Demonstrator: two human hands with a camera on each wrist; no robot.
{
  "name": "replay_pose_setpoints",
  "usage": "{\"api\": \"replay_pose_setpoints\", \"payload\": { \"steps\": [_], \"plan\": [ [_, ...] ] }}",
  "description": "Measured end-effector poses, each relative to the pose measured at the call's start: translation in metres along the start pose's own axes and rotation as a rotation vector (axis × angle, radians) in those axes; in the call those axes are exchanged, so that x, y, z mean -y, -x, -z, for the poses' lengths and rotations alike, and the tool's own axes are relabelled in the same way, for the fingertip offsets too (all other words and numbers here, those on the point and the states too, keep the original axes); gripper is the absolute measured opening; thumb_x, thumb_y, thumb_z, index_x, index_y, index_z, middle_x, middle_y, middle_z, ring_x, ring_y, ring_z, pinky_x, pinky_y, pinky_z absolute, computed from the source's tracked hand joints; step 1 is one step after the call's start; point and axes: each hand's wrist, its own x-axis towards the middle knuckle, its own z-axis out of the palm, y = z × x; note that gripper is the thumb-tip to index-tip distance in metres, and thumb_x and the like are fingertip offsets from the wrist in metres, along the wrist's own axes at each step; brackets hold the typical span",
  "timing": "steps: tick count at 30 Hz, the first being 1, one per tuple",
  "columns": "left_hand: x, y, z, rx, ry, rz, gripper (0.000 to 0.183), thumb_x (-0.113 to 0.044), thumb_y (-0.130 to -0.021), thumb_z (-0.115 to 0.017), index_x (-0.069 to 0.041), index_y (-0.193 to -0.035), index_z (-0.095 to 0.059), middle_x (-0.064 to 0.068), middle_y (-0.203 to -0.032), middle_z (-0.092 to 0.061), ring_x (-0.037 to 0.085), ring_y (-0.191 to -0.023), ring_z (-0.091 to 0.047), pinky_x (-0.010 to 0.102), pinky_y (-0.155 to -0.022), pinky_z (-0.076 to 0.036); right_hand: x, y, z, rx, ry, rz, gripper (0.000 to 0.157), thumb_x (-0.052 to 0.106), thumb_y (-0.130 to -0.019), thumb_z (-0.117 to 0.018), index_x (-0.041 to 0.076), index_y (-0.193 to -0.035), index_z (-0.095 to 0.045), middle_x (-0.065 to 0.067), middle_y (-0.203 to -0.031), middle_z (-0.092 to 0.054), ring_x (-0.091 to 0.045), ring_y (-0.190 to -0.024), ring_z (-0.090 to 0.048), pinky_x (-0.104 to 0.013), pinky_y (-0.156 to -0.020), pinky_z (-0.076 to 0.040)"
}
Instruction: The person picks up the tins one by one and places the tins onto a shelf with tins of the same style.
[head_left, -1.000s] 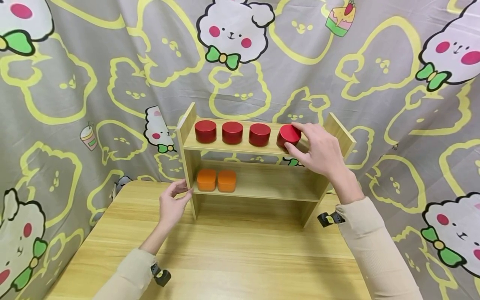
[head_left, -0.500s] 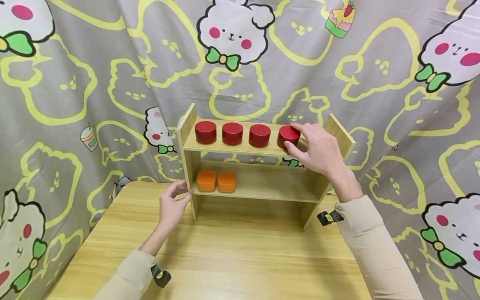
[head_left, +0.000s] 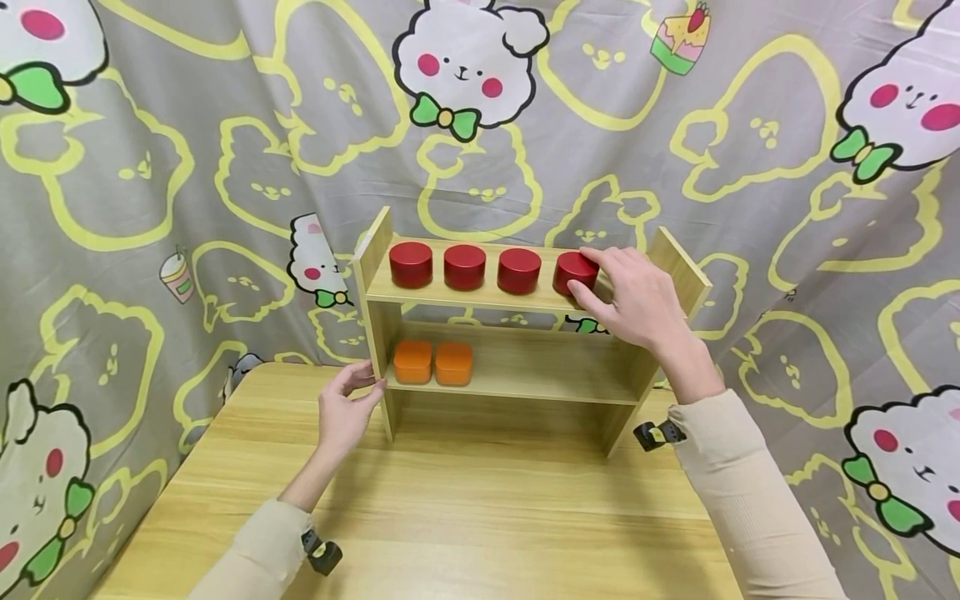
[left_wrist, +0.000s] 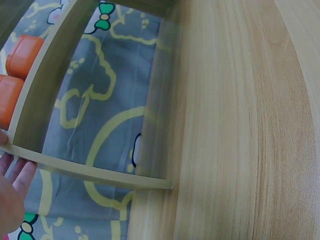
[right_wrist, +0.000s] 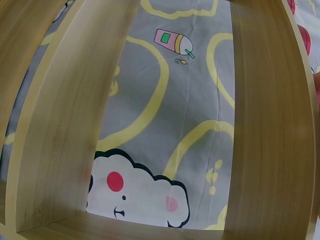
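On the top board of a two-tier wooden shelf (head_left: 547, 362), my right hand (head_left: 637, 300) holds the rightmost round red tin (head_left: 573, 272) between thumb and fingers. That tin sits upright, in line with several matching red tins (head_left: 464, 268) to its left. My left hand (head_left: 347, 408) grips the shelf's left side panel near the lower board; in the left wrist view its fingers (left_wrist: 22, 177) lie along the panel's outer face. Two orange square boxes (head_left: 453, 364) stand side by side at the left end of the lower board. Only a sliver of the right hand enters the right wrist view.
The shelf stands on a wood-grain table (head_left: 465, 517), near its back. Behind and around hangs a grey curtain (head_left: 247, 167) with cartoon prints. Side panels rise above the top board at both ends.
The rightmost red tin, tilted a second ago, has come down flat on the top board and shifted slightly left with my right hand. The left hand has stayed put.
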Motion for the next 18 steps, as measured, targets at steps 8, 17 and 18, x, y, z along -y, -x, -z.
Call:
{"api": "replay_pose_setpoints", "payload": {
  "steps": [8, 17, 18],
  "plan": [
    [0.003, 0.0, 0.002, 0.001, 0.006, 0.002, 0.032, 0.003, -0.09, -0.079, 0.002, -0.121, -0.073, 0.027, -0.115, -0.073, -0.004, -0.091, -0.071, 0.006, -0.076, -0.059, 0.002, 0.003, 0.004, -0.008, 0.014, 0.016, 0.059, 0.044, -0.094, -0.075, 0.011, -0.142, -0.065, -0.014, -0.134, -0.07, -0.036, -0.119, -0.066, -0.055, -0.08, -0.062],
    [0.001, 0.005, 0.003, -0.002, 0.012, 0.007, 0.029, 0.0, -0.091, -0.079, 0.002, -0.12, -0.074, 0.024, -0.117, -0.075, 0.0, -0.095, -0.074, 0.009, -0.08, -0.061, 0.006, 0.016, 0.012, -0.096, 0.043, 0.121, 0.067, 0.049, -0.091, -0.073, 0.009, -0.145, -0.062, -0.016, -0.137, -0.068, -0.036, -0.12, -0.065, -0.053, -0.078, -0.061],
    [0.0, 0.006, 0.004, -0.001, 0.012, 0.006, 0.029, -0.001, -0.092, -0.079, 0.001, -0.12, -0.074, 0.024, -0.118, -0.075, 0.0, -0.096, -0.073, 0.009, -0.08, -0.061, 0.006, 0.019, 0.013, -0.108, 0.044, 0.134, 0.068, 0.051, -0.093, -0.07, 0.009, -0.145, -0.062, -0.015, -0.137, -0.068, -0.036, -0.12, -0.065, -0.053, -0.077, -0.061]
  ]
}}
